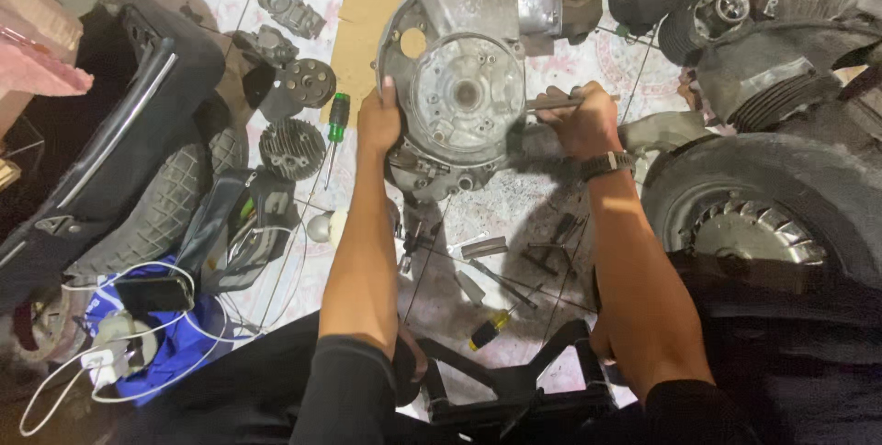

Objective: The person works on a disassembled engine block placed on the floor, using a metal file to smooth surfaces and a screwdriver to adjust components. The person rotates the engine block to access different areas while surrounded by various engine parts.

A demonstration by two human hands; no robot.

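Left hand (378, 123) grips left edge of grey metal engine case (459, 87), propped upright on floor (514, 206). Right hand (581, 119), fingers closed around thin metal tool (551, 103), tip against case. Green screwdriver (336, 123) nearby.

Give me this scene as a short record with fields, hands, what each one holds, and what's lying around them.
Setting: floor workspace strewn with engine parts
Left hand: grips the left edge of the grey metal engine casing
Right hand: closed on a slim metal tool pointed at the casing
Wrist: dark watch on the right arm
Left of casing: green-handled screwdriver, finned cylinder
Below casing: yellow-handled screwdriver
Right: tyre and wheel
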